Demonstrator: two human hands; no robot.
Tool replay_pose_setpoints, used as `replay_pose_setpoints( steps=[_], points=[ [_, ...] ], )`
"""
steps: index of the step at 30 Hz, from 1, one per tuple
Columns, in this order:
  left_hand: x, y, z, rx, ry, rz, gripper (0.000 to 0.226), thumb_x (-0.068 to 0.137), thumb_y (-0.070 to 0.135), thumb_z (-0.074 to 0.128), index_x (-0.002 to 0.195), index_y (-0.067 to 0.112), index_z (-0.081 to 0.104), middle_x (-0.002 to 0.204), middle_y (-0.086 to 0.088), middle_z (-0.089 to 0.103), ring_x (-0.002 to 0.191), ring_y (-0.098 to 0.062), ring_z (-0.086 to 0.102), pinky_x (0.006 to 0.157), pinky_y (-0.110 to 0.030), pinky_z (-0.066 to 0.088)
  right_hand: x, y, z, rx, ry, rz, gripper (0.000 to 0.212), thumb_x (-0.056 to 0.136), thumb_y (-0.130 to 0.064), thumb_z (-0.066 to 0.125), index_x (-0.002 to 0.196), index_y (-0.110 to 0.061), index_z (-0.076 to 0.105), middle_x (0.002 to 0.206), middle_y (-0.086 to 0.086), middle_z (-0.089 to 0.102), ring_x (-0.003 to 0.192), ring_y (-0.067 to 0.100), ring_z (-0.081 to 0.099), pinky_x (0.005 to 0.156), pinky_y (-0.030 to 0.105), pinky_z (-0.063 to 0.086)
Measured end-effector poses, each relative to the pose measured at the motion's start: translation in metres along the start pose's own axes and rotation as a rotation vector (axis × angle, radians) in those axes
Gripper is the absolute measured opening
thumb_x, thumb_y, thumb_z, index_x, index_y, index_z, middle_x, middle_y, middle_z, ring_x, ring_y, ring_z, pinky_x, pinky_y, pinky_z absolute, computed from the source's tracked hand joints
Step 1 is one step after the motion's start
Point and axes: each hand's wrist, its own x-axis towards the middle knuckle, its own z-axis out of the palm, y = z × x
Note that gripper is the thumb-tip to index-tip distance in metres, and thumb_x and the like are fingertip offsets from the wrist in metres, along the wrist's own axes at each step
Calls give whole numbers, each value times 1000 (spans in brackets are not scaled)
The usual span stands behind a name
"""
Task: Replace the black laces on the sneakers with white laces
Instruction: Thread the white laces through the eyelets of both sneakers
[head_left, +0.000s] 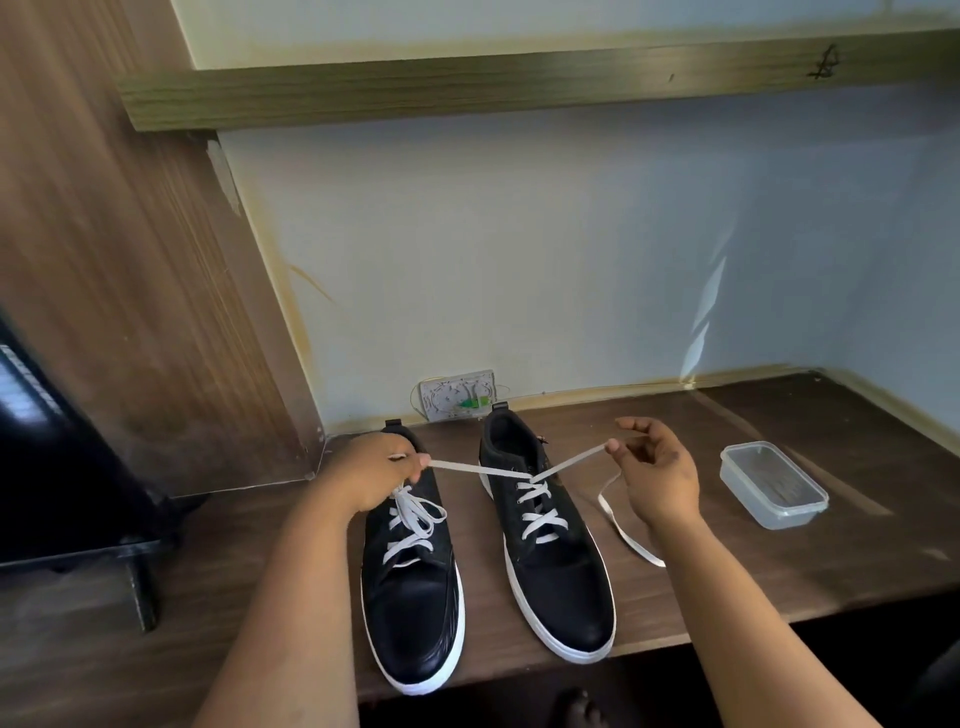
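Pulling taut, left hand (371, 467) and right hand (655, 470) each pinch 1 end of the white lace (535, 475) on the right sneaker (550, 566); left fingertips hidden behind knuckles

I have just the one view, from the camera worn on the person's head, looking forward and down over both forearms at a wooden desk (779, 551) set against a pale wall (519, 260). It sits close above the desk's near edge, wide-angled, with a shelf (467, 85) overhead.
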Motion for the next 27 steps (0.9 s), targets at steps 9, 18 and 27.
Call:
replay_pose_setpoints(
  steps=[9,18,27],
  points=[
    [8,11,13,506,-77,-127,38,89,60,51,88,26,66,108,-4,52,121,-32,40,101,-45,37,-2,-1,-4,-315,-126,-12,20,91,-28,65,108,-30,55,78,-3,59,75,13,57,63,24,41],
    [8,55,93,464,17,118,42,100,49,33,119,14,46,113,-8,61,113,-29,51,108,-50,28,-5,-3,-7,-294,-212,-27,7,94,-30,60,90,-32,66,75,-2,64,73,16,55,66,26,45],
    [18,36,80,83,102,202,23,99,31,49,91,13,62,98,-5,64,93,-23,58,76,-33,43,-8,-1,-10,-584,-149,-151,12,92,-19,62,88,-27,70,77,-14,70,79,12,66,71,29,51]
  ],
)
